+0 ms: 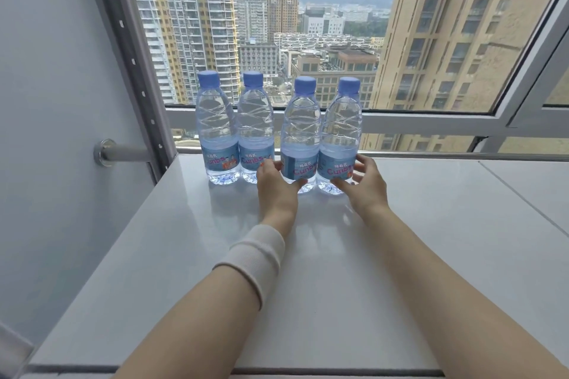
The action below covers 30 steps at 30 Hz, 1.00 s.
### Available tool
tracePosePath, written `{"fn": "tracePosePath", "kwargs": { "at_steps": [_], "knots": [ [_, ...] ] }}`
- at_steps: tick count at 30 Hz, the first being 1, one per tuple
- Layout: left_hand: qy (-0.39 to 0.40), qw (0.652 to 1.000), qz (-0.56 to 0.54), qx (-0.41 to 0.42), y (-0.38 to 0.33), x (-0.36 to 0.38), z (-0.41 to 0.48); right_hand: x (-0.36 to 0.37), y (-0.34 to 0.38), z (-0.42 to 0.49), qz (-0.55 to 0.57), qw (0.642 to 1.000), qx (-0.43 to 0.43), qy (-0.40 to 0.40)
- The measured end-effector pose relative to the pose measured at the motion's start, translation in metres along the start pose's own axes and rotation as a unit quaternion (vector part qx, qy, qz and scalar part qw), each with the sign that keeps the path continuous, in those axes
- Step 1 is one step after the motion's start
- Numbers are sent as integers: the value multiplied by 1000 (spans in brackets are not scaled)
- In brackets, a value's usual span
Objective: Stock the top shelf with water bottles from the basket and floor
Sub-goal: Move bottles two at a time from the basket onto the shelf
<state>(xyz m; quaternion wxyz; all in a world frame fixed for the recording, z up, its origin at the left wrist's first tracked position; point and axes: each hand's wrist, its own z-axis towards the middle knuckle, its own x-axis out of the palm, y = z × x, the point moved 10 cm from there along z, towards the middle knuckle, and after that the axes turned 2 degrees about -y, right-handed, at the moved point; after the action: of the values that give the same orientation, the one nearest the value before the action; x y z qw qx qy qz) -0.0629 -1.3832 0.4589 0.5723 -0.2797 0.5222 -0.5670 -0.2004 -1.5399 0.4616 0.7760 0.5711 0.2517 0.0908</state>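
Several clear water bottles with blue caps and blue labels stand in a row at the back of the white top shelf (308, 286). The two on the left, one bottle (218, 129) and its neighbour (255, 129), stand free. My left hand (275, 191) wraps the base of the third bottle (300, 132), thumb in front. Around the label of the rightmost bottle (340, 132) is my right hand (366, 188), thumb in front and fingers on its right side. Both held bottles are upright, with their bases on the shelf. No basket or floor is in view.
A large window (308, 24) with a grey frame runs right behind the bottles. A perforated shelf upright (135, 64) and a wall-mounted rail (123, 152) stand at the left. The shelf surface continues to the right past a seam (523, 191).
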Motion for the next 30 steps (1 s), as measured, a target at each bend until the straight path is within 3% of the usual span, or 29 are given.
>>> {"fn": "tracePosePath", "kwargs": {
  "at_steps": [15,30],
  "knots": [
    [-57,998,-18,-28,11,-3,9,14,-2,12,32,999,9,5],
    [-52,998,16,-29,12,-6,12,18,-3,19,26,1000,15,9]
  ]
}}
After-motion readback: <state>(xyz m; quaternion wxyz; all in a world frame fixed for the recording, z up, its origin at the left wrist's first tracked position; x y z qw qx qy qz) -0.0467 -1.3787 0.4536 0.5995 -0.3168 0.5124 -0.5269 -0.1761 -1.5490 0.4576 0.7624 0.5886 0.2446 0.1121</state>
